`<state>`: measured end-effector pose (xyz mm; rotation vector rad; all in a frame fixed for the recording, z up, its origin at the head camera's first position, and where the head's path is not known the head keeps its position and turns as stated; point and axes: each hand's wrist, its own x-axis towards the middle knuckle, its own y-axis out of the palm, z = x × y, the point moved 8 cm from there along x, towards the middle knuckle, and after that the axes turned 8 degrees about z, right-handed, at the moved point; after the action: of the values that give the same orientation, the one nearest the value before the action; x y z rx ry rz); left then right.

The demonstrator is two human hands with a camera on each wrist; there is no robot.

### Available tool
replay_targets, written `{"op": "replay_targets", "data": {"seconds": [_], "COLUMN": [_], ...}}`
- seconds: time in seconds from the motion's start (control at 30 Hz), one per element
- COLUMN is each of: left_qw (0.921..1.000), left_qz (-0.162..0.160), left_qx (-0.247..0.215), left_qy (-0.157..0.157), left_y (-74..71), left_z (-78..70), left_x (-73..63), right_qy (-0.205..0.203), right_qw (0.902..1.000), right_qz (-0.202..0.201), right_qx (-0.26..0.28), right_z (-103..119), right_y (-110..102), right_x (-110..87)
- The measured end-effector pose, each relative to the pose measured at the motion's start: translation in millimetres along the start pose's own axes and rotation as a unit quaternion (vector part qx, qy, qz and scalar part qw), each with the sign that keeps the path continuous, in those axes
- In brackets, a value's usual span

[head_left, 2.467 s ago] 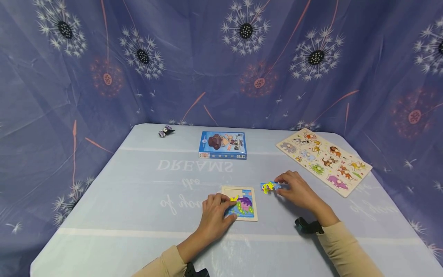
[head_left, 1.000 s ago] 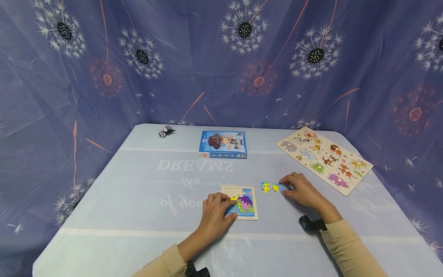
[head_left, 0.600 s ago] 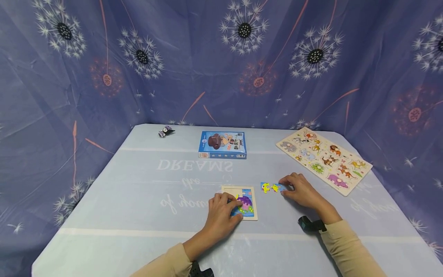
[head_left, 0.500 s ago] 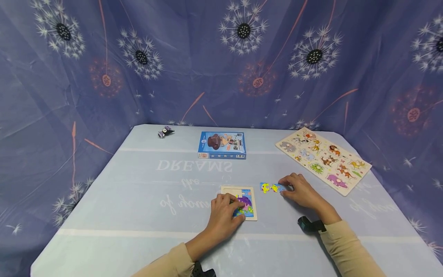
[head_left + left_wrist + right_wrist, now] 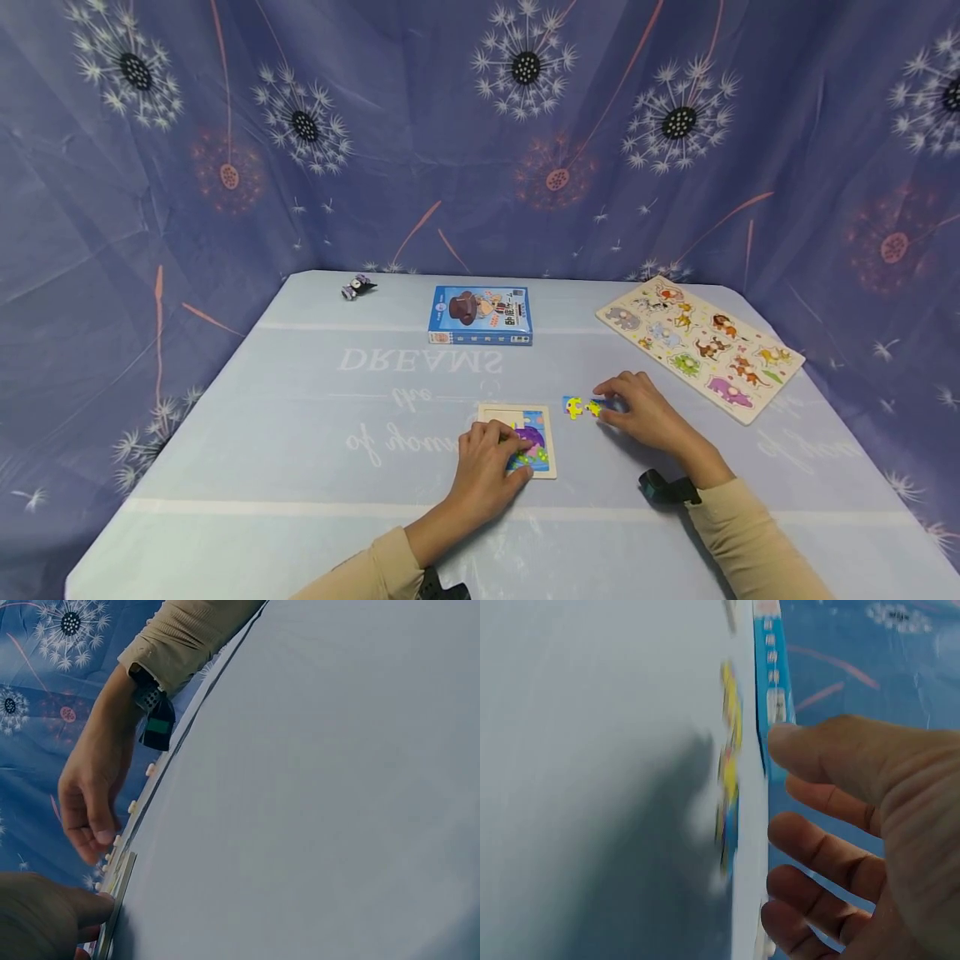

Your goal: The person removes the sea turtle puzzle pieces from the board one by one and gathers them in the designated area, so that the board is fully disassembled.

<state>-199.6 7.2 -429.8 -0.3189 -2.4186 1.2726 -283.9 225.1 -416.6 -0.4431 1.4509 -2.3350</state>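
Note:
A small square jigsaw in a wooden tray (image 5: 498,409) lies in the middle of the table, its picture purple, pink, green and blue. Over its left side rests my left hand (image 5: 483,467), fingers on the picture and thumb by the front edge, covering part of it. In the left wrist view that thumb meets the tray edge (image 5: 122,892). Right of the tray lie loose yellow-and-blue jigsaw pieces (image 5: 573,407) in a row. My right hand (image 5: 645,412) hovers over the row's right end. Its thumb and fingers stand apart in the right wrist view, with blurred pieces (image 5: 730,772) beyond them.
A blue box (image 5: 480,315) with a hat-wearing cartoon figure lies farther back. At the back right is a wooden animal puzzle board (image 5: 701,350). A small dark figurine (image 5: 359,287) sits at the back left. A dandelion-print curtain (image 5: 420,150) hangs behind the table.
My left hand has slid a little right over the tray, which stays in place. The right hand first shifted right, spreading the pieces apart, and has now lifted slightly and moved back left.

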Motion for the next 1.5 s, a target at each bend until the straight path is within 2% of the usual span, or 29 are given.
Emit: {"op": "replay_targets", "data": {"seconds": [0.2, 0.5, 0.8, 1.23, 1.5], "left_qw": [1.0000, 1.0000, 0.9999, 1.0000, 1.0000], "left_qz": [0.001, 0.000, 0.004, 0.003, 0.003], "left_qx": [0.002, 0.002, 0.010, 0.005, 0.008], "left_qy": [0.000, 0.001, 0.000, 0.000, -0.001], "left_y": [-0.1, 0.9, 2.7, 1.4, 0.4], "left_z": [0.3, -0.3, 0.5, 0.9, 1.3], "left_x": [0.0, -0.6, -0.7, -0.4, -0.2], "right_qy": [-0.048, -0.059, -0.056, -0.065, -0.087], "right_qw": [0.9988, 0.9963, 0.9945, 0.9942, 0.9924], "right_qz": [0.011, 0.059, 0.088, 0.081, 0.063], "right_qx": [-0.006, -0.018, -0.013, -0.030, -0.060], "right_z": [35, 58, 69, 74, 76], "right_y": [10, 31, 45, 45, 43], "right_x": [10.4, 25.6, 31.8, 35.5, 37.1]}}
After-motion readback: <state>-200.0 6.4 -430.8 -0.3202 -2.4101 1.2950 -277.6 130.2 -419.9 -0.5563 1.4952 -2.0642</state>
